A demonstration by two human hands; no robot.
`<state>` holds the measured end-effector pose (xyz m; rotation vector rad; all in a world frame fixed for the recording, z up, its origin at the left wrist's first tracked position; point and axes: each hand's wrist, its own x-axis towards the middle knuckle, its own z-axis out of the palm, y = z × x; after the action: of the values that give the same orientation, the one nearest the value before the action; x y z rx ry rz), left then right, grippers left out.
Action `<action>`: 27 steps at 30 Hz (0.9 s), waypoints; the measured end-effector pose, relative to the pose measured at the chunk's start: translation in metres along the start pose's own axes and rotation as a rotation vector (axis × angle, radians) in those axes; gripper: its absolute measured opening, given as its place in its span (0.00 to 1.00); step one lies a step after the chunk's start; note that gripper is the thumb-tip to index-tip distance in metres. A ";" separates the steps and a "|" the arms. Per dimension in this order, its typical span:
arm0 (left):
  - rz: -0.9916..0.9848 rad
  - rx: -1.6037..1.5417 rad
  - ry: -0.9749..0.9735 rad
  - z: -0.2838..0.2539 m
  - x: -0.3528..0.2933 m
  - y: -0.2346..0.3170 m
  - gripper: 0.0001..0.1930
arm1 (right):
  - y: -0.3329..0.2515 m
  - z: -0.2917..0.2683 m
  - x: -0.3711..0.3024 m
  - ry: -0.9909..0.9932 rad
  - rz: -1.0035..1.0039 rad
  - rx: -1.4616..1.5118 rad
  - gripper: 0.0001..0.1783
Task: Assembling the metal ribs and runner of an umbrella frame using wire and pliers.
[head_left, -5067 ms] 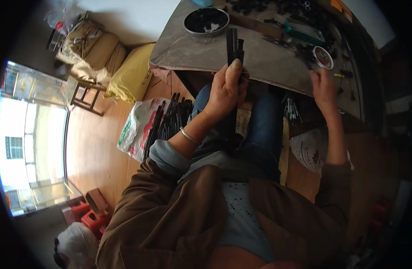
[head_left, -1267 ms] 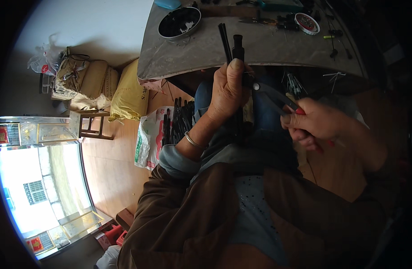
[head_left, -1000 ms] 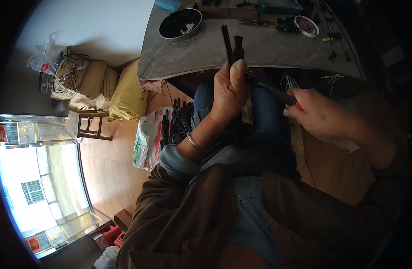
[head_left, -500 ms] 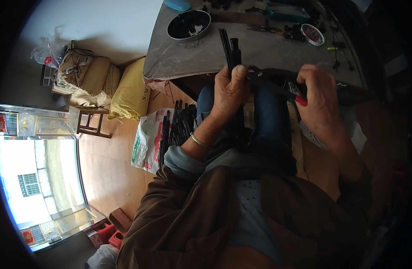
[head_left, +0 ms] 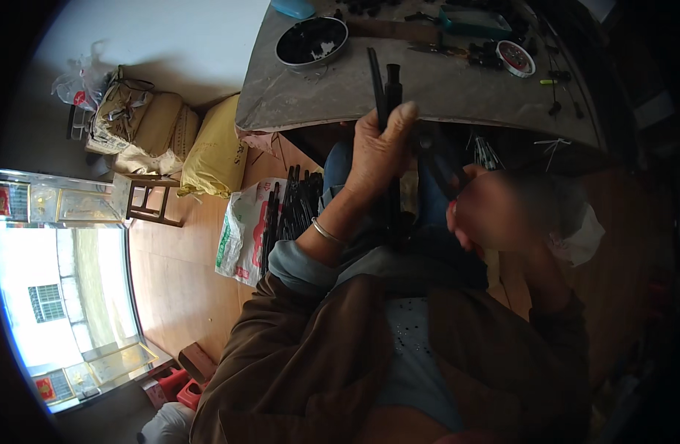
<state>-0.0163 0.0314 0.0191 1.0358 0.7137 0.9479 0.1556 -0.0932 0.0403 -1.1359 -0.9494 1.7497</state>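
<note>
My left hand (head_left: 377,152) is closed around a bundle of thin black rods (head_left: 377,85), its thumb pointing up. One thicker black tube (head_left: 393,92) with a wider collar near its top rises beside the thumb, and the lower part of the bundle hangs down over my lap. To the right, my right hand (head_left: 499,211) is smeared by motion, its fingers curled around the handles of dark pliers (head_left: 440,166). The head of the pliers is close to my left hand's thumb side; whether it touches the rods, I cannot tell.
A bowl of small black parts (head_left: 310,41), a round red-and-white container (head_left: 516,58), a teal tray (head_left: 476,22) and scissors-like tools (head_left: 436,49) lie on the covered table (head_left: 340,96). More black rods (head_left: 299,207) lie on a white sack (head_left: 242,244) at left. A yellow sack (head_left: 214,152) leans by the wall.
My right hand has come down and inward with the pliers, whose head now sits nearer my left hand. The left hand and rods have shifted slightly.
</note>
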 end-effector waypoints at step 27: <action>0.145 0.003 -0.151 -0.013 -0.007 0.005 0.25 | -0.029 -0.023 -0.010 0.024 -0.031 -0.476 0.17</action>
<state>-0.0321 0.0312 0.0198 1.1604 0.5206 0.9814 0.1862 -0.0881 0.0625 -1.4229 -1.4082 1.5198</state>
